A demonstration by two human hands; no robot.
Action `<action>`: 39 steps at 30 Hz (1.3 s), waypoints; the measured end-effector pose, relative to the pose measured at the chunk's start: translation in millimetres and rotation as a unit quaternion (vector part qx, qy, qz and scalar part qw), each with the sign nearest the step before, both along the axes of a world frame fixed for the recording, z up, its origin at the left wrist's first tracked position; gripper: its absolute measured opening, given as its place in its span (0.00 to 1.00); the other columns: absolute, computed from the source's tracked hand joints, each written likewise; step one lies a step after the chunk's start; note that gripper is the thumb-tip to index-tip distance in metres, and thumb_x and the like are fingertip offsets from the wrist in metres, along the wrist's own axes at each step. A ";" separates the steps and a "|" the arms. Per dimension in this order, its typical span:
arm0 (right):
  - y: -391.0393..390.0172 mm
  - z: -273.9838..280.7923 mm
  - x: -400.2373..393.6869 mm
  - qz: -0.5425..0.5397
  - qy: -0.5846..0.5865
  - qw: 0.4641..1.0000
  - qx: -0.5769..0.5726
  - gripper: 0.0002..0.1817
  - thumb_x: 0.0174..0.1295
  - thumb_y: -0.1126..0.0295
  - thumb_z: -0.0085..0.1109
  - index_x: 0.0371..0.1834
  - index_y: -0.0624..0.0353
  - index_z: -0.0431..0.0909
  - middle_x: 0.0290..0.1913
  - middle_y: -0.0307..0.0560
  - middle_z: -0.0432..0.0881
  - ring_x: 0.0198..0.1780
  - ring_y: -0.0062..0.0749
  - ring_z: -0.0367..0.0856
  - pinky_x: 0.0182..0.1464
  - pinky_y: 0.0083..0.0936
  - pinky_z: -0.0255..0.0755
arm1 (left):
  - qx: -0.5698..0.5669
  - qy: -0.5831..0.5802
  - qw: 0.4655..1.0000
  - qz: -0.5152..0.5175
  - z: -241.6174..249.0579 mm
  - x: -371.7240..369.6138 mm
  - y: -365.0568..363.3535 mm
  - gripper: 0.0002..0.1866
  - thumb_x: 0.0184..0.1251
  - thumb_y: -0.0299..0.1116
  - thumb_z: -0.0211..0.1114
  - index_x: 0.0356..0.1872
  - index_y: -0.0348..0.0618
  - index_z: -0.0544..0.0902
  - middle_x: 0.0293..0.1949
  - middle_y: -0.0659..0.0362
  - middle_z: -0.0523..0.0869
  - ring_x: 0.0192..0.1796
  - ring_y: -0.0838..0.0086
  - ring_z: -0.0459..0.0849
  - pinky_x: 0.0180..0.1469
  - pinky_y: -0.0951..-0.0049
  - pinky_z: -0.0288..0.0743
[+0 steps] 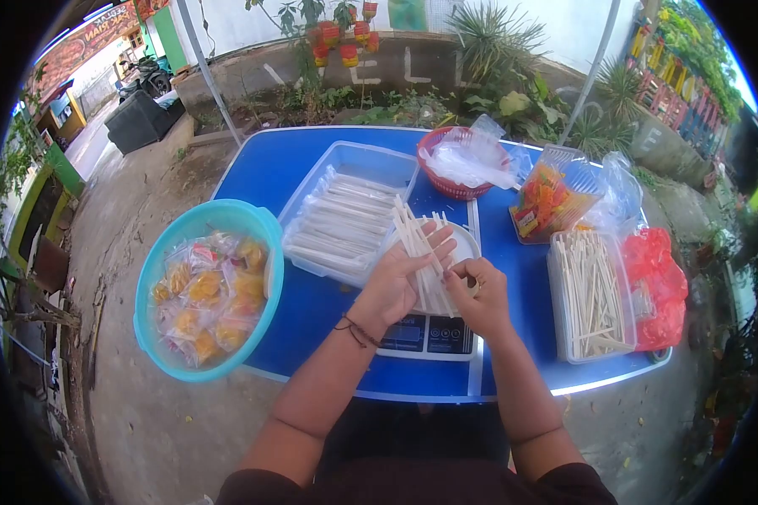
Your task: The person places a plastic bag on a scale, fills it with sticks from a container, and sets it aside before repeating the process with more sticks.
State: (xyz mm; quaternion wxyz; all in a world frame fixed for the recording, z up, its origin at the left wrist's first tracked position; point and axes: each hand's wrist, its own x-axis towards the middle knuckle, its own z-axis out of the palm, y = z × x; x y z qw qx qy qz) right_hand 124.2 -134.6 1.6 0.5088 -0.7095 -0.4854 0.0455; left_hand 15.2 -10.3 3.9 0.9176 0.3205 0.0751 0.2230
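Note:
My left hand (403,273), palm up, holds a loose bunch of thin whitish sticks (416,240) across its fingers, with the thumb over them. At their lower end, my right hand (480,295) has its fingers pinched together on the sticks. Both hands are above a digital scale (446,337) with a round white plate (465,244), which they partly cover. To the right stands a clear plastic container (568,345) full of similar sticks. On the left, a translucent tub (312,181) holds rows of sticks packed in clear plastic.
A turquoise basin (147,303) of small bagged yellow-orange items sits at the table's left. Behind are a red basket (455,185) with clear bags and a clear container (556,198) with colourful packaging. A red plastic bag (661,286) lies at the blue table's (514,362) right edge.

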 end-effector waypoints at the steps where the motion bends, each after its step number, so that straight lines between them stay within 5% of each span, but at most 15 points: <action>1: -0.1 -1.4 1.3 -0.002 0.002 1.000 -0.005 0.07 0.56 0.70 0.65 0.29 0.65 0.83 0.25 0.46 0.80 0.26 0.24 0.70 0.32 0.24 0.64 | -0.005 -0.001 1.000 0.006 0.1 -0.1 1.0 0.28 0.71 0.15 0.43 0.72 0.33 0.55 0.71 0.43 0.66 0.71 0.57 0.69 0.73 0.62 0.69; 17: 0.6 -2.0 1.8 0.009 0.000 1.000 0.009 0.08 0.56 0.70 0.67 0.27 0.65 0.83 0.23 0.44 0.80 0.27 0.24 0.68 0.31 0.23 0.63 | -0.015 0.003 1.000 0.025 3.9 -0.6 2.3 0.29 0.69 0.13 0.40 0.72 0.33 0.56 0.70 0.43 0.67 0.71 0.58 0.70 0.73 0.63 0.68; 20: -0.5 1.4 1.8 -0.006 0.045 0.999 -0.012 0.08 0.56 0.69 0.67 0.26 0.63 0.83 0.23 0.47 0.80 0.28 0.35 0.72 0.33 0.32 0.65 | -0.017 -0.016 0.999 0.025 -0.9 -1.5 6.4 0.29 0.70 0.15 0.43 0.72 0.33 0.56 0.70 0.44 0.67 0.72 0.59 0.69 0.73 0.62 0.67; 26: -1.4 3.9 8.1 -0.083 -0.052 0.995 0.034 0.06 0.55 0.71 0.66 0.26 0.62 0.83 0.21 0.42 0.79 0.26 0.26 0.67 0.30 0.26 0.60 | -0.058 0.001 0.995 0.078 -2.1 -1.1 9.3 0.27 0.70 0.13 0.41 0.70 0.32 0.57 0.69 0.43 0.67 0.71 0.56 0.69 0.73 0.63 0.69; 39: -0.7 1.4 7.5 -0.115 -0.142 0.983 0.003 0.08 0.56 0.71 0.65 0.21 0.58 0.79 0.22 0.40 0.79 0.29 0.34 0.71 0.37 0.33 0.60 | -0.068 0.004 0.994 0.082 -2.3 -1.4 10.2 0.26 0.70 0.13 0.41 0.70 0.32 0.58 0.69 0.43 0.68 0.72 0.55 0.69 0.73 0.64 0.69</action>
